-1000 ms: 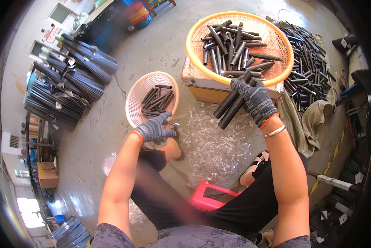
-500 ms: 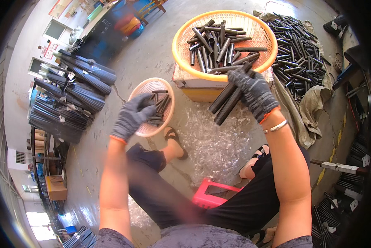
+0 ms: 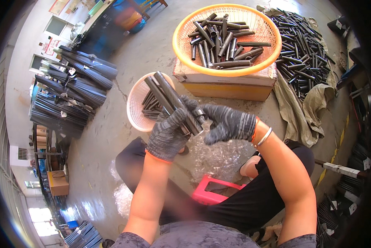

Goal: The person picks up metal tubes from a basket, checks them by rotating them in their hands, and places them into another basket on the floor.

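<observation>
Both of my hands wear dark grey knit gloves. My left hand (image 3: 169, 134) and my right hand (image 3: 226, 122) are closed together on a small bundle of black metal tubes (image 3: 169, 96) that slants up to the left over a small pink basket (image 3: 136, 108). That basket holds a few more tubes. Beyond my hands a large orange basket (image 3: 181, 47) with several black tubes (image 3: 222, 39) rests on a cardboard box (image 3: 224, 84).
Clear plastic wrappers (image 3: 220, 159) lie on the concrete floor between my legs, above a pink stool (image 3: 212, 194). A big heap of black tubes (image 3: 303, 45) lies on sacking at right. Bundles of long black rods (image 3: 67, 97) lie at left.
My left hand has left the pink basket and joined my right hand. The tube bundle has come down from beside the orange basket to the middle, now gripped by both hands.
</observation>
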Demonstrator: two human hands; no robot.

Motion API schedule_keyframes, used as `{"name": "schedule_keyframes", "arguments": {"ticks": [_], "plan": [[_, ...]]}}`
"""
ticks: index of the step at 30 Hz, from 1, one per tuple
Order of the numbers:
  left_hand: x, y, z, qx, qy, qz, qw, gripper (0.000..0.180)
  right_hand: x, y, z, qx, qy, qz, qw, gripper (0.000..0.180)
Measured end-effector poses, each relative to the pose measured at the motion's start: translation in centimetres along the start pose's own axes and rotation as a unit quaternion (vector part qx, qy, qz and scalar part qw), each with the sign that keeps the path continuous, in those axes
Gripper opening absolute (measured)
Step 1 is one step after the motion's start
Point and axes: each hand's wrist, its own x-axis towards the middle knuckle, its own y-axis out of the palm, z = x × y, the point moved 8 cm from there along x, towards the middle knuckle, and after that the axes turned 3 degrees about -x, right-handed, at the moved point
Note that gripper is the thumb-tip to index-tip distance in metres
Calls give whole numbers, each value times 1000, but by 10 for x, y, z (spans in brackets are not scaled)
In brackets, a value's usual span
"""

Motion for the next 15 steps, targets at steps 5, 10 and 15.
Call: {"name": "schedule_keyframes", "arguments": {"ticks": [5, 10, 15], "plan": [[-23, -19, -13, -59, 67, -87, 992, 41, -9, -8, -1, 60, 212, -6, 975, 15], [-34, -47, -24, -183, 135, -95, 969, 42, 2, -12, 4, -66, 127, 1, 990, 21], [-62, -94, -83, -133, 269, -181, 937, 37, -8, -35, -22, -237, 73, -19, 969, 21]]}}
